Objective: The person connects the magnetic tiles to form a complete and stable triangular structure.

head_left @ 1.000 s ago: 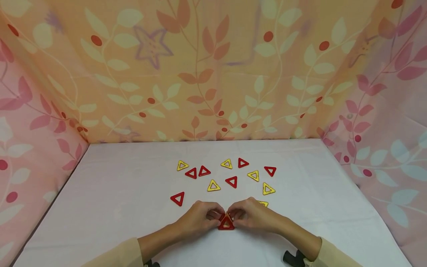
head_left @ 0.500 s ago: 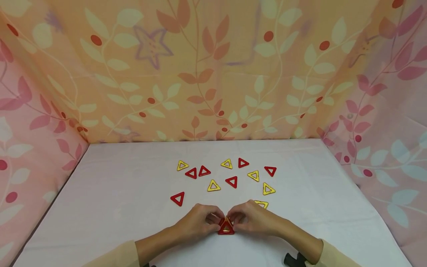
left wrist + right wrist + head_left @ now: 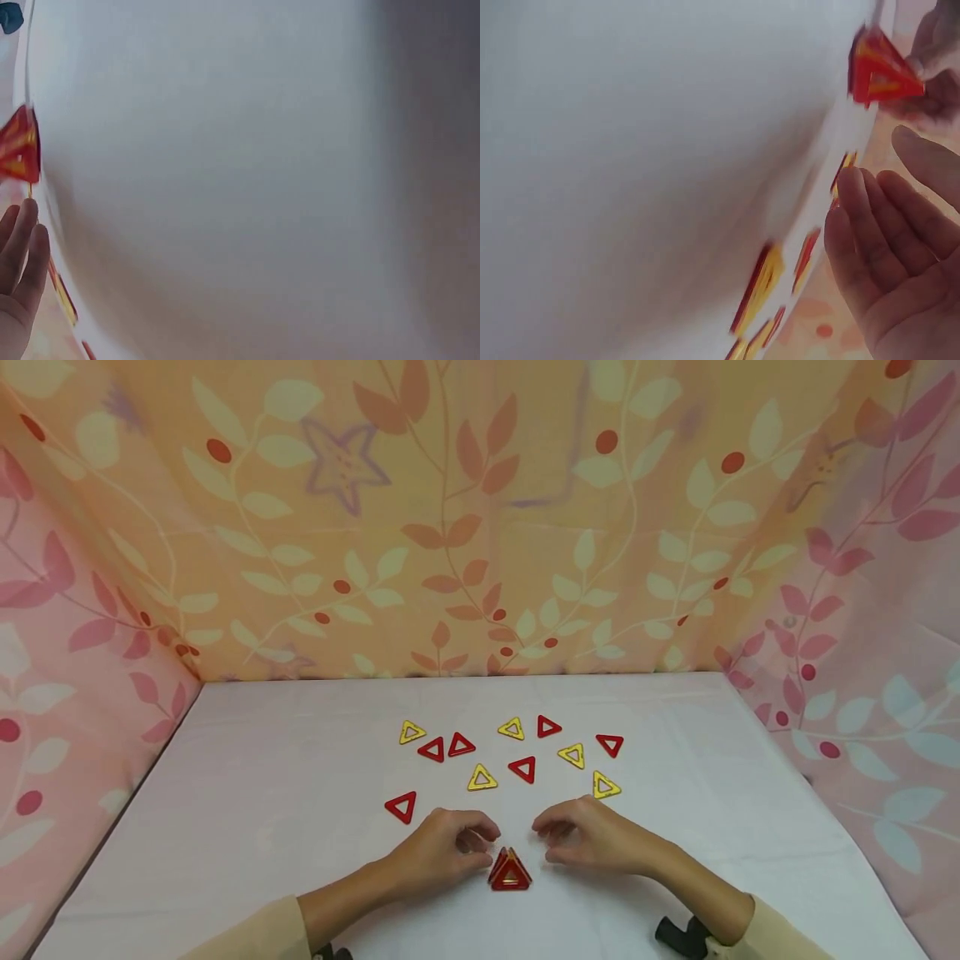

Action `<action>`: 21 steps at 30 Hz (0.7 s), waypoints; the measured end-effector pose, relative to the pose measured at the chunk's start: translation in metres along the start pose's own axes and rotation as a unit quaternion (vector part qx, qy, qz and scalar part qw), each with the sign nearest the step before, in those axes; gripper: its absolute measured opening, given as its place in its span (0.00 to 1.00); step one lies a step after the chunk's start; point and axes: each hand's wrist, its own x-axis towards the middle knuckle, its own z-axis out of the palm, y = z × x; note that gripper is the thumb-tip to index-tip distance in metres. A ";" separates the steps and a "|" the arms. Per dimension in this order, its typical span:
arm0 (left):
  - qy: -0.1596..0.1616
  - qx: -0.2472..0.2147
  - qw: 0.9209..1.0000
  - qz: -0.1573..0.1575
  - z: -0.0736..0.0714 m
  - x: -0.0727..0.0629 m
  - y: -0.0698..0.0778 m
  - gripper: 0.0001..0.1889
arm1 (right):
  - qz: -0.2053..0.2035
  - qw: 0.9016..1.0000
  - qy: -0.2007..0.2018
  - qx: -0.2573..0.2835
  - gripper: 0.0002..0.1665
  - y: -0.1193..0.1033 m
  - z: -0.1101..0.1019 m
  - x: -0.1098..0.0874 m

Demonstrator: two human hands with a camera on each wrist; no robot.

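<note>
1. Triangle-tile pyramid (image 3: 510, 870), red at the front with yellow showing within: we see it standing upright on the white cloth (image 3: 225, 827), near its front edge and between the two hands.
2. Around the left hand (image 3: 435, 852) we find the fingers loosely bent, with a gap between them and the thumb, and nothing in their hold. The thumb tip is just beside the pyramid's left side; we cannot tell whether they touch.
3. The right hand (image 3: 600, 839) is also relaxed and unladen, thumb and fingers parted, clear of the pyramid's right side. In its wrist view we see the fingers nearly straight and the palm in sight.
4. Just beyond the right hand we see a yellow triangle tile (image 3: 596, 785); past the left knuckles, to the left, lies a red triangle tile (image 3: 409, 807).
5. Farther back we count four more yellow tiles (image 3: 482, 787) and five more red tiles (image 3: 610, 737), scattered flat, two of the red ones side by side.
6. At the wrists we see beige sleeves (image 3: 258, 931) and a black device (image 3: 682, 937) by the right cuff.
7. Behind everything we see an orange leaf-print curtain (image 3: 480, 560), with pink leaf-print panels (image 3: 885, 635) at either side.
</note>
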 end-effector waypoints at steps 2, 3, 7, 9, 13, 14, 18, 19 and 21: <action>0.014 0.008 1.000 -0.006 -0.005 0.002 -0.002 0.12 | 0.005 1.000 0.015 -0.021 0.17 0.006 -0.008 -0.004; 0.023 0.012 1.000 -0.008 -0.008 0.004 -0.003 0.13 | 0.005 0.999 0.024 -0.031 0.17 0.009 -0.011 -0.006; 0.064 0.033 0.997 -0.006 -0.018 0.010 -0.007 0.15 | 0.014 0.997 0.047 -0.056 0.18 0.021 -0.023 -0.014; 0.086 0.041 0.995 -0.003 -0.022 0.014 -0.010 0.16 | 0.026 0.996 0.051 -0.061 0.19 0.026 -0.027 -0.018; 0.121 0.057 0.991 -0.004 -0.028 0.022 -0.017 0.18 | 0.047 0.995 0.055 -0.067 0.19 0.035 -0.032 -0.024; 0.125 0.062 0.990 -0.005 -0.029 0.024 -0.018 0.18 | 0.050 0.995 0.055 -0.069 0.19 0.036 -0.032 -0.026; 0.132 0.076 0.988 -0.011 -0.032 0.033 -0.022 0.19 | 0.051 0.994 0.060 -0.077 0.20 0.043 -0.033 -0.031; 0.133 0.078 0.988 -0.013 -0.032 0.035 -0.023 0.20 | 0.048 0.994 0.060 -0.079 0.20 0.045 -0.032 -0.032; 0.133 0.083 0.987 -0.017 -0.033 0.040 -0.024 0.21 | 0.041 0.993 0.062 -0.087 0.20 0.048 -0.031 -0.033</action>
